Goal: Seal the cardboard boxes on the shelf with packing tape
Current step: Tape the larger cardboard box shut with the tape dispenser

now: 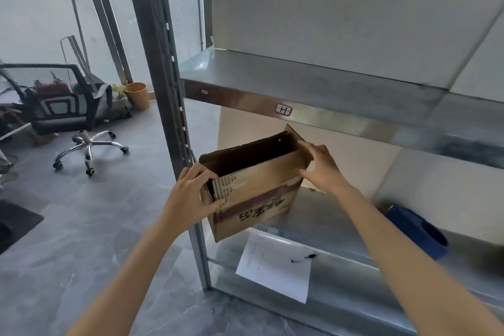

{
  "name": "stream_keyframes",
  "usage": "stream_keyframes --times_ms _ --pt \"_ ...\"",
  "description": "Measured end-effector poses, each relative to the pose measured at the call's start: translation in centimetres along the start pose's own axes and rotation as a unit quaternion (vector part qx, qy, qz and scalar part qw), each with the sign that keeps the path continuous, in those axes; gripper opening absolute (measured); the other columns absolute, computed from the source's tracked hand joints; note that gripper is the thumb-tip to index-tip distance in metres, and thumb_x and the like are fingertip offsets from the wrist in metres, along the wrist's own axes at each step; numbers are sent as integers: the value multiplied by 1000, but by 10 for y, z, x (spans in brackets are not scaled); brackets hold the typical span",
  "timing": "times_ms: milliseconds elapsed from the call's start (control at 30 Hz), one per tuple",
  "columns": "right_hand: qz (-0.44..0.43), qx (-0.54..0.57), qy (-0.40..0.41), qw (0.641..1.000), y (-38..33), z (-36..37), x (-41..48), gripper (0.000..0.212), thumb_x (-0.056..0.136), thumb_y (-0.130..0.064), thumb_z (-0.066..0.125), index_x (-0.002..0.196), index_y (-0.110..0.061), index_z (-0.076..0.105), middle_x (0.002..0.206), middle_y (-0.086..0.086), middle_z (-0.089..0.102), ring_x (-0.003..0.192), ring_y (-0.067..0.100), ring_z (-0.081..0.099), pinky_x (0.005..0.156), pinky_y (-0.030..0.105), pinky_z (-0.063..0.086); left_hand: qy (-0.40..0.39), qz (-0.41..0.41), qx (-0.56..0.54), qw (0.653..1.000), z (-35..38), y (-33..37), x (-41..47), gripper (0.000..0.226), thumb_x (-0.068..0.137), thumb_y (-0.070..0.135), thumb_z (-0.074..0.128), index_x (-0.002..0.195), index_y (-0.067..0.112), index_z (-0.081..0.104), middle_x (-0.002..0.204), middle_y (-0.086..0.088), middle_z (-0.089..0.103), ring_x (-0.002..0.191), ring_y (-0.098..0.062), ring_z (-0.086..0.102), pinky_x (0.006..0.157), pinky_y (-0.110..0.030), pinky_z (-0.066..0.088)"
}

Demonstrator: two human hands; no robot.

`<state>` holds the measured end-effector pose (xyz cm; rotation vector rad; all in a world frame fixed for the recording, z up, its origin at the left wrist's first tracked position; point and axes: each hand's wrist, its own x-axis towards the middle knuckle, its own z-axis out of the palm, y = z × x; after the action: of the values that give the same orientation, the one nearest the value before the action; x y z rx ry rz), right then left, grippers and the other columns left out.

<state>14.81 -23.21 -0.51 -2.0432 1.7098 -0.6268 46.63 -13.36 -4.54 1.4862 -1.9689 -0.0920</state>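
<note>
A brown cardboard box (pixel 256 199) with dark print and a torn front flap sits at the left front corner of the middle metal shelf (pixel 321 215), its top open and its front overhanging the edge. My left hand (pixel 191 196) grips the box's left end, fingers curled over the rim. My right hand (pixel 319 166) holds the right end flap near the top. A blue tape dispenser (pixel 420 232) lies on the same shelf to the right, apart from the box.
The upper shelf (pixel 313 90) with an "H" label hangs just above the box. A steel upright (pixel 169 106) stands left of it. A white paper sheet (pixel 275 264) lies on the lower shelf. An office chair (pixel 65 106) and an orange bin (pixel 137 95) stand on the floor at left.
</note>
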Motion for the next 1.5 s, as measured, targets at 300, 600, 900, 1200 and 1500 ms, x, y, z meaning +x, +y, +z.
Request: stream_keyframes --times_ms 300,600,900,1200,1500 --pt "34 -39 65 997 34 -19 -36 52 80 -22 77 127 -23 54 113 1 36 97 20 55 94 30 48 -51 51 -43 996 22 4 37 46 74 28 85 113 17 62 133 1 51 114 -16 48 91 -38 52" --pt "83 -23 151 985 66 -49 -94 41 80 -21 78 116 -22 58 115 2 38 86 15 55 86 24 49 -66 63 -128 988 58 53 64 45 75 22 85 113 18 61 159 -2 27 124 -13 44 87 -24 48" --pt "117 -16 192 974 95 -72 -129 38 81 -18 78 114 -19 60 117 4 40 88 15 53 87 21 49 -77 88 -166 979 98 90 75 49 81 43 76 121 30 53 156 6 27 120 -6 43 91 -23 45" --pt "100 -21 170 980 113 -91 -127 33 87 -25 73 116 -19 60 125 5 39 94 12 50 86 17 39 -30 13 -143 989 113 113 91 53 83 56 67 123 25 53 134 6 38 100 -12 51 88 -37 51" --pt "62 -29 118 991 125 -113 -112 33 93 -30 65 121 -14 58 131 4 36 72 2 49 73 5 38 7 -78 -126 989 126 132 104 45 85 58 64 117 29 54 125 2 45 95 -13 48 79 -34 46"
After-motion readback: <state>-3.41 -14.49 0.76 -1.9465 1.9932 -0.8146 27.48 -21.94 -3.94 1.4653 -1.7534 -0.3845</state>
